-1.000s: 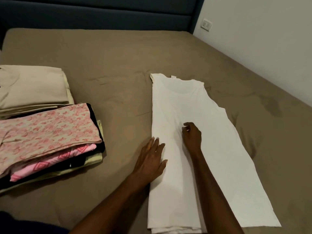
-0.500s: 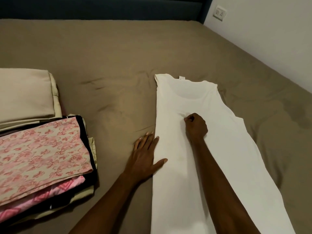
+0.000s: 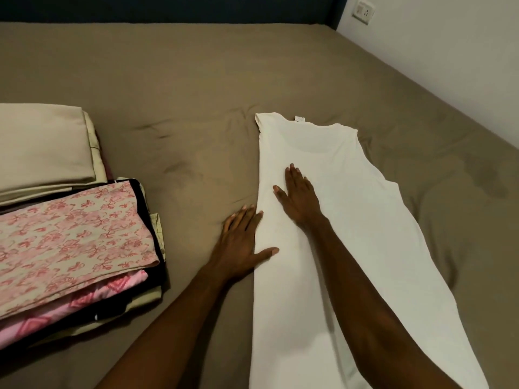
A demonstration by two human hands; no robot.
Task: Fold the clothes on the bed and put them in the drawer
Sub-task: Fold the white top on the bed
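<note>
A white sleeveless garment (image 3: 365, 220) lies flat lengthwise on the brown bed sheet (image 3: 196, 94), its left side folded over, neckline pointing away from me. My right hand (image 3: 297, 196) rests flat on the garment's upper middle, fingers straight. My left hand (image 3: 241, 242) lies flat on the sheet against the garment's left folded edge, its thumb on the white cloth. Neither hand holds anything.
At the left a stack of folded clothes (image 3: 73, 240) has a pink floral piece on top. Folded beige cloth (image 3: 42, 147) lies behind it. A dark headboard (image 3: 168, 8) runs along the back. A white wall with a socket (image 3: 363, 11) borders the bed's right side.
My right hand, curled and pinching the cloth half a second ago, now lies flat and a little farther up the garment. The left hand stays at the left edge. The view has shifted.
</note>
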